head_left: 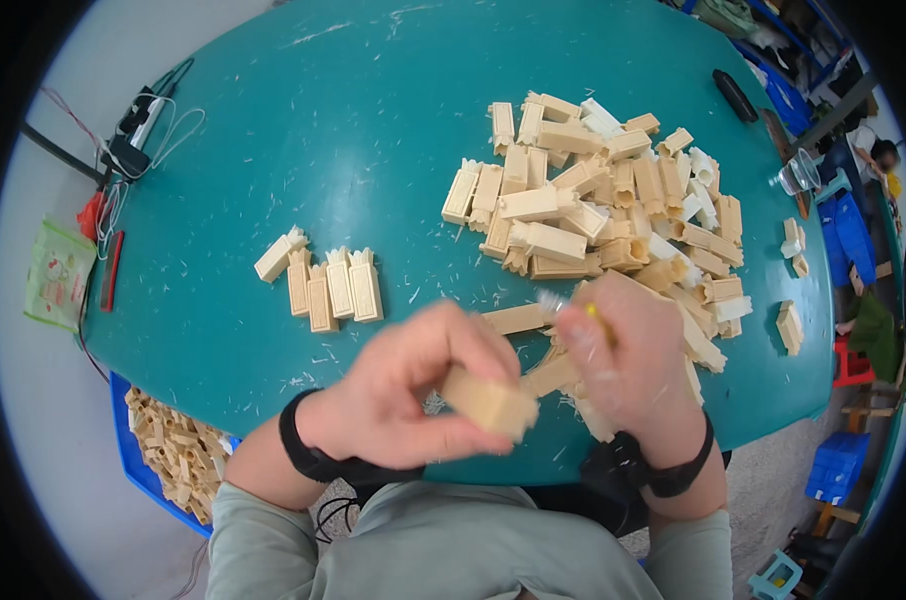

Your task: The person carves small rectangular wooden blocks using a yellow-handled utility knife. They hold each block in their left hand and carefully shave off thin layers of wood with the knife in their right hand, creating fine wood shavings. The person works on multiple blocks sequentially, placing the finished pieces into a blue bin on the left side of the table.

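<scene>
My left hand is closed around a beige, box-shaped plastic piece, its notched end facing right and slightly blurred. My right hand grips a small slim hand tool with a pale, shiny tip and a bit of yellow; motion blur hides its exact kind. The tool is apart from the held piece. Just beyond and beneath my right hand spreads a large heap of similar beige and white pieces. To the left, several such pieces lie in a short row, one of them tilted.
The green table is strewn with pale shavings. A power strip with cables and a red bar lie at its left edge. A blue bin of pieces stands lower left. A clear cup and a black object are at right.
</scene>
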Available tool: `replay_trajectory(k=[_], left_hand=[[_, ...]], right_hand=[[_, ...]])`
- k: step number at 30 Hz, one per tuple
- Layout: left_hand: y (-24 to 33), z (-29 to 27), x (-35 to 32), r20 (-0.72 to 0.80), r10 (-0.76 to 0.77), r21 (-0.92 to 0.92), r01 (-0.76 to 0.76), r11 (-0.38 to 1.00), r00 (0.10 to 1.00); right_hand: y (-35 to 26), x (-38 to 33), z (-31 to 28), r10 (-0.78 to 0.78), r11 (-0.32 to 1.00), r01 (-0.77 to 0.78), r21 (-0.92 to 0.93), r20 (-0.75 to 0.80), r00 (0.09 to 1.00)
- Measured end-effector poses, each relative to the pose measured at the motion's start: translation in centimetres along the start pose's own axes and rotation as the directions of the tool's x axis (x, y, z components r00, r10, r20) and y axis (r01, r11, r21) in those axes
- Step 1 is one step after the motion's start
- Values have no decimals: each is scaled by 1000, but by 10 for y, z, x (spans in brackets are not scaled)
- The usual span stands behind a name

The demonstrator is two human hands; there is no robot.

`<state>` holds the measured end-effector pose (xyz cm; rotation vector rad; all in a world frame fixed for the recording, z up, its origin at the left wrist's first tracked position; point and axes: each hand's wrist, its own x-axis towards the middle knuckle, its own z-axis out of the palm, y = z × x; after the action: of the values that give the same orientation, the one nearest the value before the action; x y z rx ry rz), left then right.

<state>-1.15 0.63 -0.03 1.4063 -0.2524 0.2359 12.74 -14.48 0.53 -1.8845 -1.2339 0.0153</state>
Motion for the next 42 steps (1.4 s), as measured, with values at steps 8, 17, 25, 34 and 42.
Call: replay_trajectory(k=[8,17,25,34,42], left_hand=[[6,-5,5,-131,-84,93,96,991,988],[-9,-2,3,-280,256,545,-67,836,925],[-5,0,8,-203,368,759,-92,645,908],[2,-2,8,44,428,774,-302,557,902],[8,-12,13,-258,-40,831,243,500,965]], right_hand=[[-12,1,-11,143,941,-185,284,163,976],[-16,-4,-5,117,944,-175,279,213,970],[-16,-7,-1,114,959,-163,231,213,970],[-8,-2,-2,168,984,-174,39,129,977],[-3,3,-8,292,937,-298,179,60,954]])
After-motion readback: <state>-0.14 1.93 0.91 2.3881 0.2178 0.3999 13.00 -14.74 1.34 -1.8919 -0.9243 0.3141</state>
